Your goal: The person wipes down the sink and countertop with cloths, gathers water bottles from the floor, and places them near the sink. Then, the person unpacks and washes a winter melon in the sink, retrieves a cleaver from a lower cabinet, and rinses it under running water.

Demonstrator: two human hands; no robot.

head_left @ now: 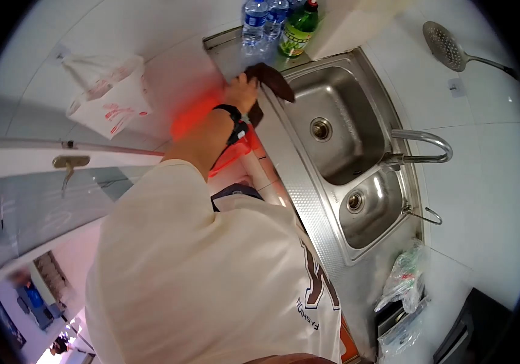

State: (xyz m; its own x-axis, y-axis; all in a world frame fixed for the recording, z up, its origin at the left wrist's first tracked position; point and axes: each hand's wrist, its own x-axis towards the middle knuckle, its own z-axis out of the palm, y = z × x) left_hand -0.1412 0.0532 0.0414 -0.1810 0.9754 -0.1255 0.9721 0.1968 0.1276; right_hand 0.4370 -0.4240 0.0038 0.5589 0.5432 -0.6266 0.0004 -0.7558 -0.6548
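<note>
My left hand [241, 92] reaches to the near edge of the steel counter, beside the larger sink basin [366, 115]. Its fingers are curled onto a dark brown cloth [274, 83], which drapes over the counter edge and partly over the basin rim. A dark watch [236, 125] is strapped round that wrist. My right hand is out of sight; a sliver of skin at the bottom edge cannot be identified.
Water bottles [254, 23] and a green bottle [299, 30] stand beyond the cloth. A curved faucet [433, 145] overhangs the smaller basin [369, 227] side. Clear plastic bags [407, 276] lie farther along the counter. A skimmer [448, 48] and a white bag [111, 100] hang on walls.
</note>
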